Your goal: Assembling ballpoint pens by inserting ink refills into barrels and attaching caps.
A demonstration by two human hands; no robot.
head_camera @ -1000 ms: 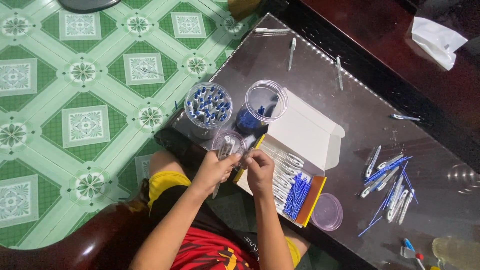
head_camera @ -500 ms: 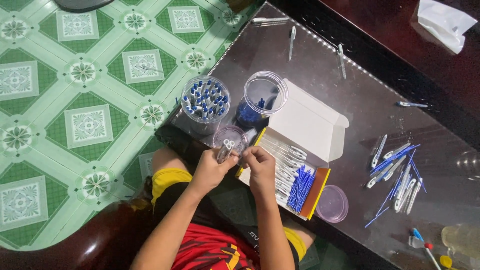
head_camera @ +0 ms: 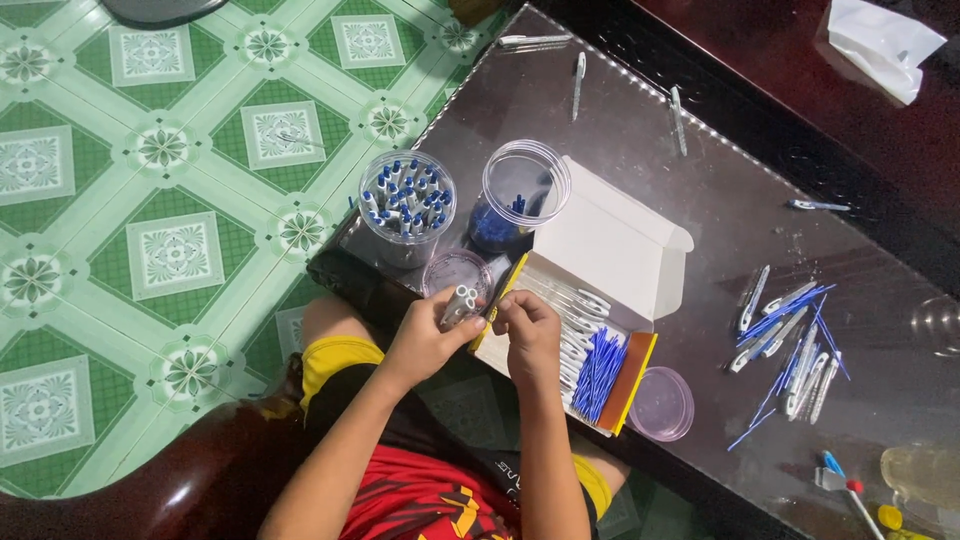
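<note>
The left hand (head_camera: pixel 425 340) has its grip pinched around a small bundle of white pen barrels (head_camera: pixel 460 303), holding them upright at the near edge of the dark glass surface (head_camera: pixel 720 200). The right hand (head_camera: pixel 528 328) is just beside it, fingers curled together at the bundle's side; whether they pinch anything cannot be told. Directly behind the bundle sits a shallow clear lid (head_camera: pixel 455 272). Farther back stand a clear jar of blue-capped pens (head_camera: pixel 407 203) and a second clear jar (head_camera: pixel 523 192) with blue pieces at its bottom. Right of the hands lies an open cardboard box (head_camera: pixel 610 250) holding white barrels and blue refills (head_camera: pixel 598 372); loose pen parts (head_camera: pixel 790 340) lie well apart.
</note>
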